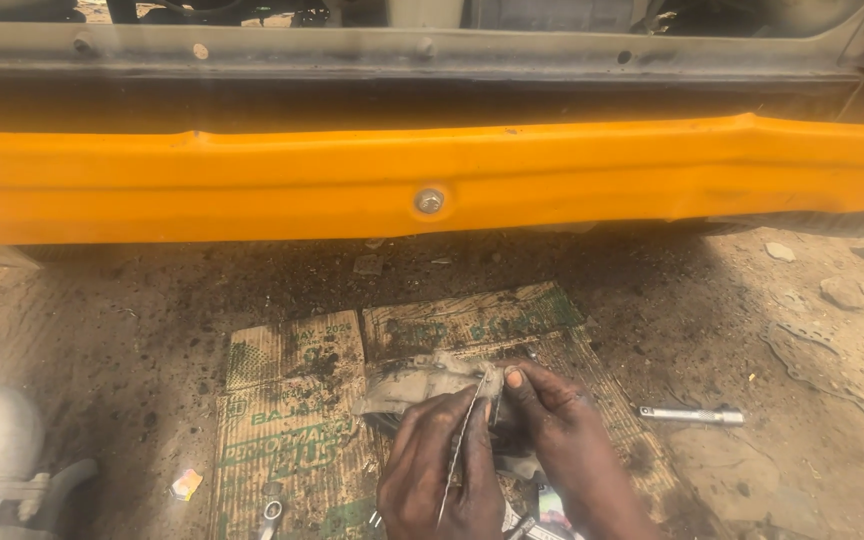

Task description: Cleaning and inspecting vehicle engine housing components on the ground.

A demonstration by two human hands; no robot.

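Grease covers our left hand (439, 470) and right hand (552, 425), both pinching a thin blade (464, 440) between them, pressed against the grimy part (417, 385) lying on cardboard (292, 400) just ahead.

Both hands bare, no gloves, rings or watch seen. Left hand (439, 470) and right hand (562, 430) heavily smeared with dark, greasy grime across backs and fingers (517, 381). Right forearm bare to frame edge; no sleeve visible. Nails short, soiled; one thumbnail catches the light.
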